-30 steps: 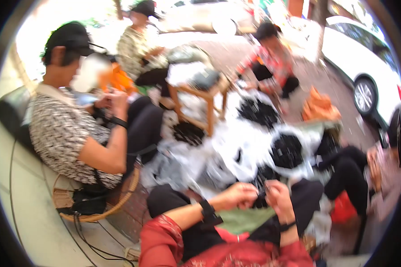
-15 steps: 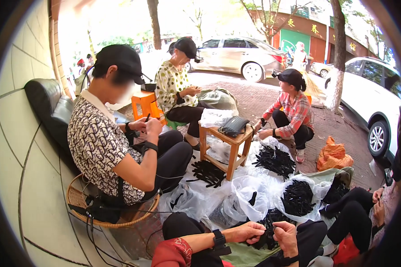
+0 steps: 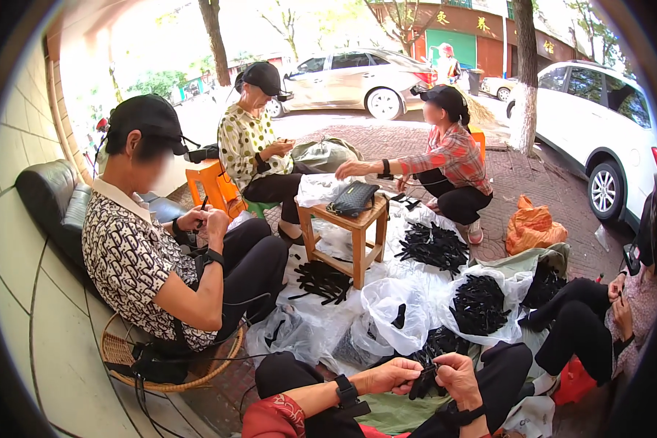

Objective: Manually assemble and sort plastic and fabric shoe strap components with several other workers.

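Note:
Low in the view, above my lap, both of my hands are closed in a pinch. My left hand (image 3: 393, 375) and my right hand (image 3: 458, 379) meet at a small black strip (image 3: 428, 371); its exact kind is too small to make out. Just beyond my fingers, more black strips (image 3: 447, 342) lie heaped, partly hidden by my hands. Beside them stands a clear plastic bag (image 3: 384, 298) with a black strip showing in it. Green cloth (image 3: 398, 415) lies under my hands.
A wooden stool (image 3: 360, 244) bears a black purse (image 3: 353, 198). Black strips lie beneath it (image 3: 320, 282), in a pile (image 3: 433, 245) and in a bag (image 3: 520, 292). An orange bag (image 3: 534, 228) sits at right. Several co-workers sit or squat around; a wicker chair (image 3: 230, 359) stands left.
The view has swung slightly right. My hands still pinch the black strip, the right one a little higher. The squatting co-worker in plaid now stretches an arm toward the stool's far side.

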Motion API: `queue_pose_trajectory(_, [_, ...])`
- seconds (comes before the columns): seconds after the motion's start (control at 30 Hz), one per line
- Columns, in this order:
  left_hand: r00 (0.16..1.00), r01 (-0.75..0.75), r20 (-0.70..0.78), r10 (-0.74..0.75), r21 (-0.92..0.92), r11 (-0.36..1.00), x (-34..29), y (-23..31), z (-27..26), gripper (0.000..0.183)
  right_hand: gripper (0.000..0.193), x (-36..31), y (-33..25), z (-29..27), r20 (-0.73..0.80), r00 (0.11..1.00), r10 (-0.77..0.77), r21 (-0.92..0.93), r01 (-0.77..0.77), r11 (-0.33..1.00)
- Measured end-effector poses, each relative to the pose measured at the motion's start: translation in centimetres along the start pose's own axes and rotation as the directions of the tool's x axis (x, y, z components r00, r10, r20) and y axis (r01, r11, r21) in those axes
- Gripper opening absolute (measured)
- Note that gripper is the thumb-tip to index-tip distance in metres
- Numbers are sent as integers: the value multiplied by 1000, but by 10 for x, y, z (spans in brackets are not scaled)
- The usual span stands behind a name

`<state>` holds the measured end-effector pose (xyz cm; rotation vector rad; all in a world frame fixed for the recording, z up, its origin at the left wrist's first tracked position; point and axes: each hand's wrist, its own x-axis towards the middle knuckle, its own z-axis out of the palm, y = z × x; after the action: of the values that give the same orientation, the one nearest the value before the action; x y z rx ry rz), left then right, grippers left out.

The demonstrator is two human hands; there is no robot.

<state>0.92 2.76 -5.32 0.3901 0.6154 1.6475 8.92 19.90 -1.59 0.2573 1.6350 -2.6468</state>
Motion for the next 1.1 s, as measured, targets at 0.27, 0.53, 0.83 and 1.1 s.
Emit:
queue_pose_trajectory(0.27, [997,14,-74,-12,31,999,2,-5,4,17,15,-11,-16,1,4,994,-112,-442,102,891])
queue_pose_trajectory(0.53, [998,35,-58,-29,102,994,3,-10,4,17,16,-14,-5,-8,-26,1000,-15,-256,8,967])
queue_pose_trajectory(0.83, [995,13,-101,-2,103,995,6,-5,6,14,16,-15,-10,-4,1,1000,24,-90,-23,996])
queue_pose_trajectory(1.1, [996,16,-93,-8,86,996,6,-7,7,18,17,-23,7,-10,-66,993,100,38,-98,994])
